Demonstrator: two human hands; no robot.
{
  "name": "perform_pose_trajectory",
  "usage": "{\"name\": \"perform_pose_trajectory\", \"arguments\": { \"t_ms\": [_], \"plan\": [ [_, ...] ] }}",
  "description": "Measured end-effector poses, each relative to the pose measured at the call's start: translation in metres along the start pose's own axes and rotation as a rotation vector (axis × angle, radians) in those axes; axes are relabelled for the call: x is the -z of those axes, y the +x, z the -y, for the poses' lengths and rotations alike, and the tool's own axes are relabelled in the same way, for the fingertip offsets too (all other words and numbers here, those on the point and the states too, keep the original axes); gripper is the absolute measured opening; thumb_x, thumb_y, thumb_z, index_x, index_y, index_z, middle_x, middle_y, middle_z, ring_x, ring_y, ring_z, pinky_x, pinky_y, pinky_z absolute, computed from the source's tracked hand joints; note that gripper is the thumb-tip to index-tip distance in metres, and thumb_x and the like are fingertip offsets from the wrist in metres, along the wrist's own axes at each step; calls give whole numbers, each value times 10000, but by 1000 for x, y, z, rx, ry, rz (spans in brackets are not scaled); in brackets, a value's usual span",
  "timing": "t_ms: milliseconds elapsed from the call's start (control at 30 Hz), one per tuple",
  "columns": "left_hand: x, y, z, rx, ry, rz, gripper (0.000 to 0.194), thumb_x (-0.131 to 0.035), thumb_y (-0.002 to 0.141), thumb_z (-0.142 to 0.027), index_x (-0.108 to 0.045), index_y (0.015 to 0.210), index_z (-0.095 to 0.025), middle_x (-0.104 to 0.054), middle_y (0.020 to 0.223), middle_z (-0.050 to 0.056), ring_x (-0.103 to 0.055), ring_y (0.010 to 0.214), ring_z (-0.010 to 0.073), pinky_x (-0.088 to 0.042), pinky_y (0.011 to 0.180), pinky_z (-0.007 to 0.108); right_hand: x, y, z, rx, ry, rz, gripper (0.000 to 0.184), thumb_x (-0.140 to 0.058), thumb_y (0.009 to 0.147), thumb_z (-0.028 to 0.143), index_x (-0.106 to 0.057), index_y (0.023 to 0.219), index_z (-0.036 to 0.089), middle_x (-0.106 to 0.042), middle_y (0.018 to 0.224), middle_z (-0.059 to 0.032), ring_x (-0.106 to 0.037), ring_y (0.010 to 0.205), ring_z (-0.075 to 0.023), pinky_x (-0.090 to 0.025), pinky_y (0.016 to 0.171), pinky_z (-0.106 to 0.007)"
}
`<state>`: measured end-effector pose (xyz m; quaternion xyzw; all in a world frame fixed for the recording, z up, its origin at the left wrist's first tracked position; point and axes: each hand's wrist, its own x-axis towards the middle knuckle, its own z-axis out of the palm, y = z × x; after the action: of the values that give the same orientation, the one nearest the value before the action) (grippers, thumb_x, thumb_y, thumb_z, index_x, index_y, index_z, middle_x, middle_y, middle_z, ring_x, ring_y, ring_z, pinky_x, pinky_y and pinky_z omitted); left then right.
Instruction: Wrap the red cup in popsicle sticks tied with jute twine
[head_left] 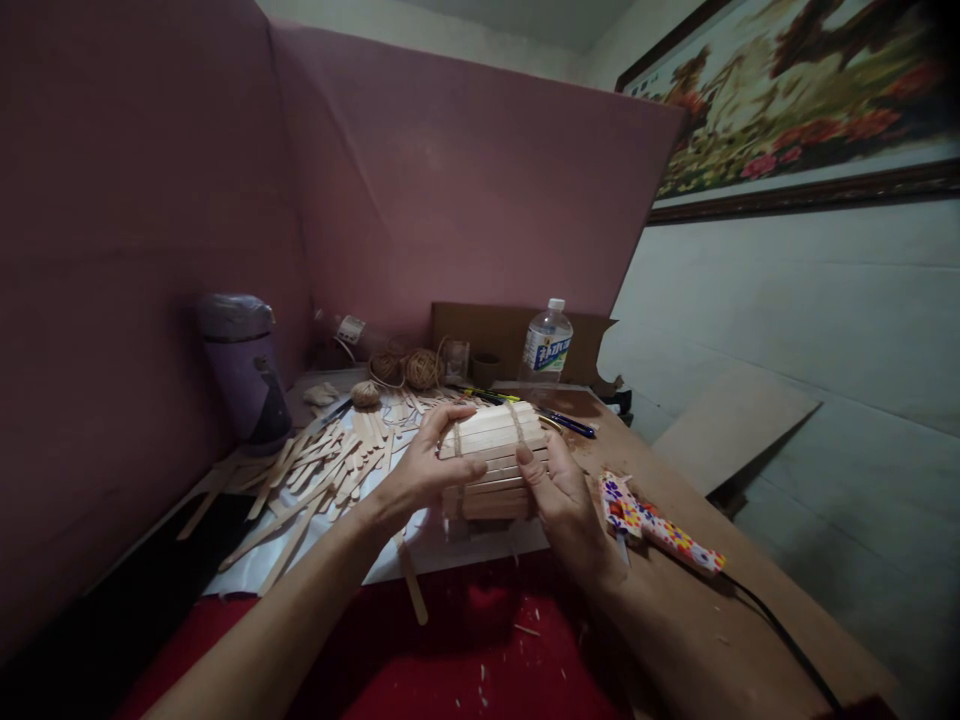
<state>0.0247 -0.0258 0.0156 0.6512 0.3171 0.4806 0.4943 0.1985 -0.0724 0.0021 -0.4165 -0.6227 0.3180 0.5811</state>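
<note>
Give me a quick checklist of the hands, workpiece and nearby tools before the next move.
1. Left hand gripping the curved craft-stick piece: ok, at its left end.
2. Right hand gripping it too: ok, at its right end.
3. Twine bands around the piece: ok where visible, one toward each end; underside, cannot tell.
4. Flower-patterned glue gun set down: ok, lying right of the right hand; hot or cold, cannot tell.
5. Loose craft sticks kept together: not ok, one stick reaches over the red cloth.
6. Water bottle upright and capped: ok.
</note>
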Motion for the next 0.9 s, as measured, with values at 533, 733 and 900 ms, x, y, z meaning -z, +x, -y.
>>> {"name": "perform_pose_trajectory", "arguments": {
  "t_ms": [533, 733, 900],
  "plan": [
    [-11, 1, -1, -61, 89, -92, 586, -845, 565, -393, -561, 1039, -198, -559, 1109, 77, -537, 1074, 268, -419, 940, 393, -3, 0, 5, 23, -3, 22, 324, -446, 956, 484, -492, 1142, 221, -603, 1261, -94, -575, 1150, -232, -443, 1007, -402],
    [-10, -1, -11, 51, -17, -30, 623, -823, 541, -308, -510, 1067, -194, -566, 1123, 87, -544, 1065, 271, -444, 882, 376, -2, -1, 11, 8, -97, -8, 382, -441, 948, 502, -500, 1164, 192, -627, 1207, -113, -596, 1103, -237, -459, 971, -391],
    [-14, -3, -18, 127, -40, -66, 636, -810, 509, -290, -483, 1047, -201, -590, 1051, 68, -569, 993, 264, -447, 833, 368, -4, -1, 9, 16, -134, -36, 370, -450, 938, 513, -509, 1134, 204, -653, 1165, -98, -615, 1060, -238, -488, 918, -373]
  ]
}}
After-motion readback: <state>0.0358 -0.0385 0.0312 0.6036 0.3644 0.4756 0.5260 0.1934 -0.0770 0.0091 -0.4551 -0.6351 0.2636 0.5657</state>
